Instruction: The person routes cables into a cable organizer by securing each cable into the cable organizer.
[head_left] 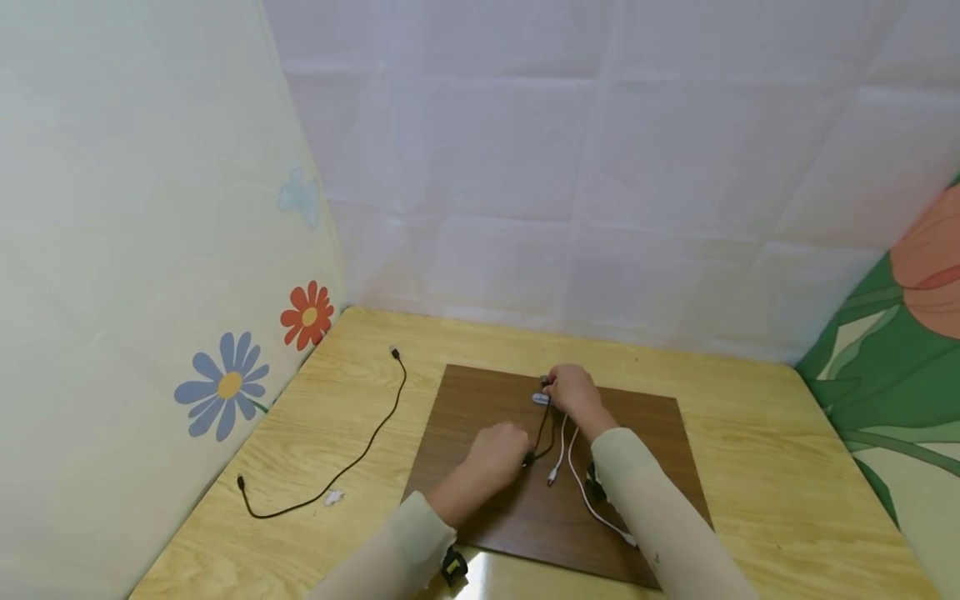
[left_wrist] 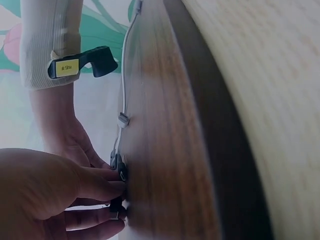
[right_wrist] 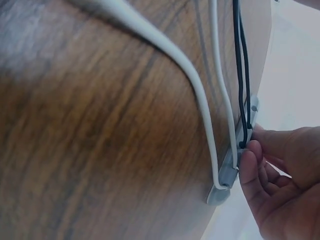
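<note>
A grey cable clip strip [right_wrist: 217, 194] sits on a brown wood-grain board [head_left: 480, 400]. Two white cables [right_wrist: 207, 130] and two black cable strands [right_wrist: 240, 75] run into its slots. At the strip, my right hand [head_left: 576, 392] pinches a black strand between thumb and fingertips [right_wrist: 255, 150]; a dark end [head_left: 545, 381] shows beside it in the head view. Lower on the board, my left hand [head_left: 498, 454] holds a black connector [left_wrist: 116, 206] of the black cable between thumb and fingers. Its fingers partly hide the connector.
Another black cable [head_left: 375, 433] lies curved on the wooden table [head_left: 360, 333], left of the board. Close to it is a small white scrap [head_left: 333, 497]. White cable ends [head_left: 553, 475] lie on the board. Fabric walls [head_left: 525, 167] stand behind and at both sides.
</note>
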